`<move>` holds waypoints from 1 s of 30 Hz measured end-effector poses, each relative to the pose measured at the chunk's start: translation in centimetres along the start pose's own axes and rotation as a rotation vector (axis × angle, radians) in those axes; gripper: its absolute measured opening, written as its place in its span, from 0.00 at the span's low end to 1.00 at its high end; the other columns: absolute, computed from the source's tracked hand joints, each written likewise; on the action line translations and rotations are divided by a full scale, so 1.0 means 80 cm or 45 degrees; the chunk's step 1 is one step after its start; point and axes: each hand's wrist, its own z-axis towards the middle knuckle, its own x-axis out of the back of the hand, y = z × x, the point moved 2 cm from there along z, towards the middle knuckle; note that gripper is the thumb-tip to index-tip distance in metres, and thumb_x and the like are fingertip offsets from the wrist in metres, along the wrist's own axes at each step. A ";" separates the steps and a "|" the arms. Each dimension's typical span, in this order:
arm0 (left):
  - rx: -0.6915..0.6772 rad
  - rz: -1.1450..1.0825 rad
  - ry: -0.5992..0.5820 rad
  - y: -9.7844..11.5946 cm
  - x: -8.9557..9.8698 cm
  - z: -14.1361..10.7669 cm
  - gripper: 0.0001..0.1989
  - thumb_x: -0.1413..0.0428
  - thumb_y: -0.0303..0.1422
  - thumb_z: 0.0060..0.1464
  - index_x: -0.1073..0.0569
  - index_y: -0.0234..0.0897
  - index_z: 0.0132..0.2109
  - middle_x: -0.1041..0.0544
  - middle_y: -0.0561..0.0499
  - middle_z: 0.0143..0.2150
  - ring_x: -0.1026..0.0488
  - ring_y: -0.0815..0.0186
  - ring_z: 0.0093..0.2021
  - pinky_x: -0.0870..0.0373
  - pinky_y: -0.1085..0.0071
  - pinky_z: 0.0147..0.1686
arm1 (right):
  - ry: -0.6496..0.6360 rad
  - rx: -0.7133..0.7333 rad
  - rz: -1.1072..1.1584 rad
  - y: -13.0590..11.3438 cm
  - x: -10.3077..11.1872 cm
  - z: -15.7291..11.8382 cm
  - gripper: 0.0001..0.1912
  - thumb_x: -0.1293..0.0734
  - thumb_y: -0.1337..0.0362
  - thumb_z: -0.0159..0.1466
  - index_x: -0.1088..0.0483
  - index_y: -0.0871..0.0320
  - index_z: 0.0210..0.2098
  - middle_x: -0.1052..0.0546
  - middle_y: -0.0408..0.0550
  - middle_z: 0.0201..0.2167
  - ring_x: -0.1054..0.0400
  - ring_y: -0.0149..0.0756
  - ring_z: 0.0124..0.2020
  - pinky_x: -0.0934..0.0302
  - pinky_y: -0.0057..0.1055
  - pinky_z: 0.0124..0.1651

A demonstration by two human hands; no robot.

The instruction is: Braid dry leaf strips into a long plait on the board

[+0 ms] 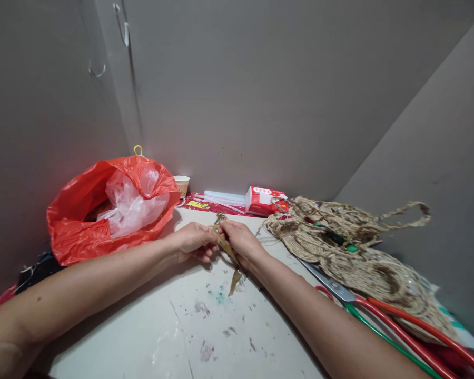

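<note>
A thin olive-brown strip point(236, 281), glossy like tape or a dried leaf, hangs from between my hands, its loose end down over the white table point(189, 326). A small knotted or bunched tip point(221, 216) sticks up above my fingers. My left hand point(195, 242) is closed on the strip from the left, thumb and forefinger pinched. From the right, my right hand point(239, 242) grips it close to the tip, the two hands nearly touching. The fingers hide the strip's middle.
At left stands a red plastic bag point(79, 237) with clear plastic point(134, 210) inside. A paper cup point(182, 185), white straws point(225, 197) and a red tissue pack point(264, 201) line the back wall. Braided cord point(339, 258) and large scissors point(335, 287) lie at right.
</note>
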 end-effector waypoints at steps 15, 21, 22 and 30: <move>-0.189 0.147 0.181 0.013 -0.014 0.014 0.12 0.47 0.25 0.49 0.37 0.34 0.20 0.35 0.57 0.14 0.37 0.75 0.14 0.35 0.77 0.17 | 0.069 0.156 -0.053 -0.001 0.005 0.001 0.11 0.40 0.65 0.55 0.40 0.57 0.17 0.35 0.39 0.12 0.45 0.27 0.15 0.54 0.25 0.19; -0.246 0.265 0.191 0.014 -0.013 0.008 0.11 0.46 0.26 0.49 0.36 0.34 0.20 0.36 0.58 0.13 0.39 0.76 0.14 0.37 0.79 0.17 | 0.117 0.160 -0.046 0.002 0.007 0.004 0.11 0.40 0.61 0.55 0.39 0.56 0.18 0.38 0.37 0.10 0.47 0.28 0.13 0.53 0.25 0.18; -0.253 0.275 0.195 0.014 -0.014 0.008 0.12 0.46 0.27 0.49 0.36 0.34 0.20 0.36 0.58 0.13 0.39 0.76 0.14 0.38 0.79 0.17 | 0.120 0.164 -0.044 0.002 0.007 0.004 0.10 0.40 0.61 0.55 0.39 0.56 0.19 0.37 0.38 0.10 0.46 0.28 0.14 0.52 0.26 0.19; -0.221 0.058 0.212 0.006 -0.029 0.014 0.10 0.47 0.25 0.50 0.37 0.35 0.23 0.33 0.56 0.15 0.35 0.73 0.15 0.34 0.75 0.18 | 0.150 0.187 -0.028 0.005 0.009 0.008 0.13 0.39 0.57 0.54 0.38 0.56 0.18 0.35 0.40 0.09 0.41 0.32 0.15 0.48 0.27 0.19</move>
